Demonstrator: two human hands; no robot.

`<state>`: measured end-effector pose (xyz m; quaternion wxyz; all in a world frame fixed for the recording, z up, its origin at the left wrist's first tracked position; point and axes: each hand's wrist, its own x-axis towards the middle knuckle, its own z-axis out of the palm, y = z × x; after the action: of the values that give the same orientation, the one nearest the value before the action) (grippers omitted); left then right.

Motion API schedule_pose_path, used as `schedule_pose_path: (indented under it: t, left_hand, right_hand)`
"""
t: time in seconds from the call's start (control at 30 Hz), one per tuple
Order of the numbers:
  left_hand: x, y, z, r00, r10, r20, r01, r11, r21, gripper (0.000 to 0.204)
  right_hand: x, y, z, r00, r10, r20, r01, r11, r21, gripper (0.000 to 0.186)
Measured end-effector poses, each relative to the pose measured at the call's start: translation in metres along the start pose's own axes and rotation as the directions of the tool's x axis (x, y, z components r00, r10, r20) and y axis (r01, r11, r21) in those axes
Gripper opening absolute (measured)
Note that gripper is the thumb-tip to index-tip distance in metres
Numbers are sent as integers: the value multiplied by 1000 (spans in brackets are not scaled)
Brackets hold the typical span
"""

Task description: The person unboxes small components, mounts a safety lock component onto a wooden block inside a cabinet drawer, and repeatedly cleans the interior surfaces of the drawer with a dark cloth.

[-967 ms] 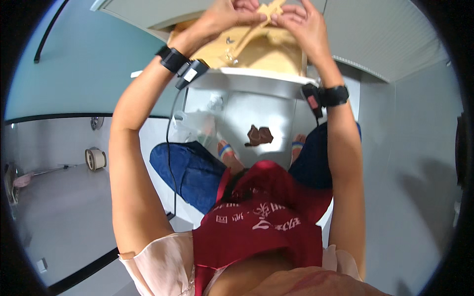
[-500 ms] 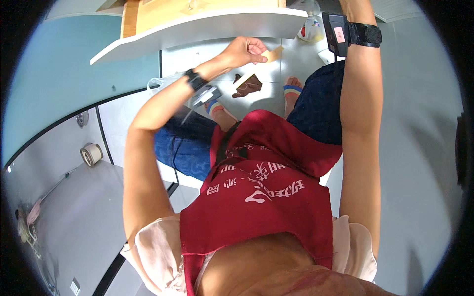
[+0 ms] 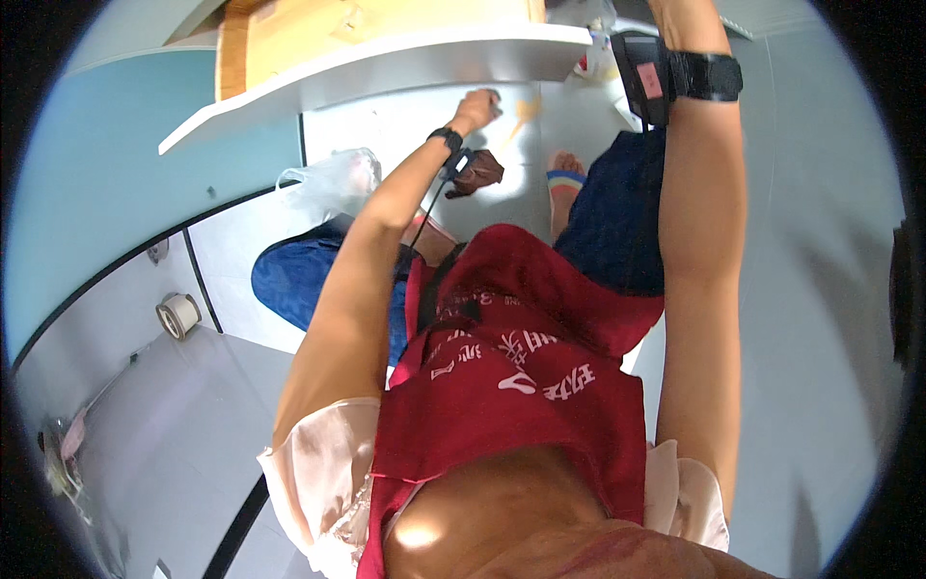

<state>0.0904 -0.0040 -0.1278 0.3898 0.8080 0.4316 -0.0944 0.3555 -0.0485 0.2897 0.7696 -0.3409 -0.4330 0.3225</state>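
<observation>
My left hand (image 3: 478, 110) reaches low over the floor below an open drawer (image 3: 285, 43), its fingers blurred. Just right of it, apart from the fingers, is a thin pale yellow piece (image 3: 524, 114); I cannot tell whether it is in the air or on the floor. A crumpled brown item (image 3: 475, 174) lies below the hand. My right arm runs up past the upper edge, so that hand is out of view.
The white drawer front (image 3: 376, 60) crosses the upper middle. A clear plastic bag (image 3: 330, 185) is at left, another (image 3: 598, 53) at top right. A frosted glass panel (image 3: 116, 164) and a roll (image 3: 178, 315) are on the left, my feet (image 3: 564, 183) below.
Both hands held the yellow piece at the drawer; then my left hand carried it down toward the floor. It now appears apart from that hand. My right hand moved up out of view.
</observation>
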Motion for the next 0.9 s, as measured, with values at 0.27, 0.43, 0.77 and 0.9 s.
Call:
schedule_pose_path:
  t: [0.27, 0.43, 0.77, 0.9]
  left_hand:
    - [-203, 233, -207, 673, 622, 399, -515, 782, -351, 22]
    - [-196, 265, -344, 816, 547, 187, -521, 836, -172, 19]
    - [5, 208, -353, 982, 154, 113, -190, 849, 492, 28]
    - [41, 210, -333, 994, 81, 78, -111, 826, 553, 41]
  right_hand:
    - [-7, -8, -11, 982, 160, -105, -160, 987, 4, 29]
    - [2, 7, 6, 982, 184, -37, -182, 983, 36, 30]
    - [5, -1, 8, 978, 185, -93, -186, 982, -6, 28]
    - [7, -7, 4, 979, 178, -101, -178, 984, 5, 27]
